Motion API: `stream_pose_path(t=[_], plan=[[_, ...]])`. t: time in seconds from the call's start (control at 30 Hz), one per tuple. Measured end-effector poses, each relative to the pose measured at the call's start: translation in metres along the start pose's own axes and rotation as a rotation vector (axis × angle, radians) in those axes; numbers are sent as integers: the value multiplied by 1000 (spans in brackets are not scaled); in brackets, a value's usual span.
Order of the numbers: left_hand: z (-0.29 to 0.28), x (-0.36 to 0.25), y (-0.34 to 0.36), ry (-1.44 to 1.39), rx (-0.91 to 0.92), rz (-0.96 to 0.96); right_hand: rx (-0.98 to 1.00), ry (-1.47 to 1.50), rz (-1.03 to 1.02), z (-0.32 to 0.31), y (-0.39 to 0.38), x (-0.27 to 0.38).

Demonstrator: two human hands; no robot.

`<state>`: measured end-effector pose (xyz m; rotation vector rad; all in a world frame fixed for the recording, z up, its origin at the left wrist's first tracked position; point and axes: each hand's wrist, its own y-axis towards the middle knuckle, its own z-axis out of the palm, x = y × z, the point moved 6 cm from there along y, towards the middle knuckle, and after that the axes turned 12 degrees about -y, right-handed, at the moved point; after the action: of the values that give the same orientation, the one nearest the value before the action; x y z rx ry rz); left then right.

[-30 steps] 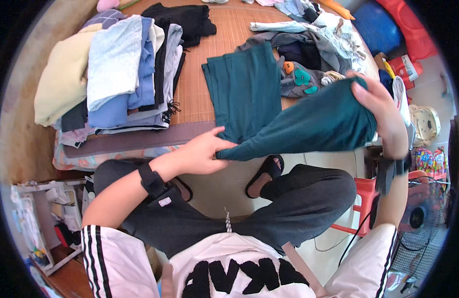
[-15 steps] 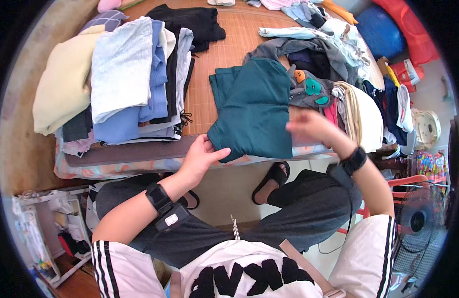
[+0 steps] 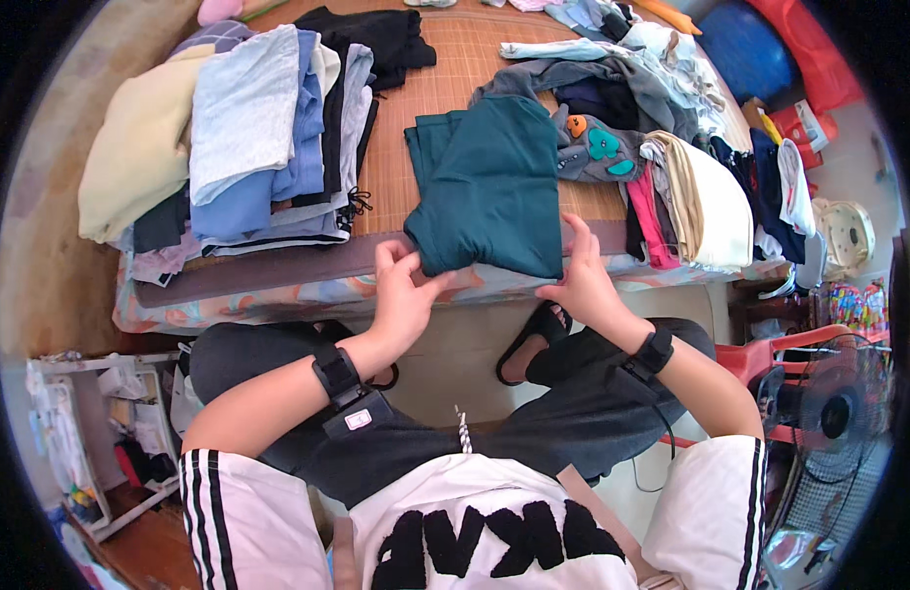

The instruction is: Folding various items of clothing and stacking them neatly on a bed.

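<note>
A dark green folded garment (image 3: 489,192) lies near the front edge of the bed, one part sticking out at its upper left. My left hand (image 3: 401,290) touches its lower left corner, thumb and fingers apart around that corner. Beside the lower right corner is my right hand (image 3: 588,285), its fingers spread along the side edge and the thumb near the bottom edge. Just right of the green garment lies a grey garment with orange and teal patches (image 3: 601,147).
Folded clothes are stacked at left, with a pale grey garment (image 3: 246,113) and a cream one (image 3: 135,162) on top. A black garment (image 3: 381,44) lies behind. Loose clothes (image 3: 662,74) pile up at right, near folded beige ones (image 3: 683,197). A fan (image 3: 829,413) stands at lower right.
My right hand has come down to the garment's lower right corner. My left thumb has left the garment's top surface. The whole bed scene sits slightly higher in view.
</note>
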<state>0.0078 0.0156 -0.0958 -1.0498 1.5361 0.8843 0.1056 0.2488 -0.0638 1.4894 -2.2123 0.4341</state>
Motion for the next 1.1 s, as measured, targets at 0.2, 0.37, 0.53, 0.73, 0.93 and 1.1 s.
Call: stream_pose_path(t=[0.2,0.37,0.53,0.73,0.93,1.1], plan=[[-15,-56,10,138,95,388,28,-170,-225,0,8,-3],[-34,-106,31,97,233,594,-104,12,-365,-56,18,21],[-53,-179,42,-385,387,503,34,602,-201,-145,10,62],[-83,-248,45,-734,348,475,-82,627,-464,-228,4,120],[-80,-248,78,-729,388,187,127,675,-242,-223,28,119],[-87,-260,96,-747,437,269,68,682,-305,-230,61,115]])
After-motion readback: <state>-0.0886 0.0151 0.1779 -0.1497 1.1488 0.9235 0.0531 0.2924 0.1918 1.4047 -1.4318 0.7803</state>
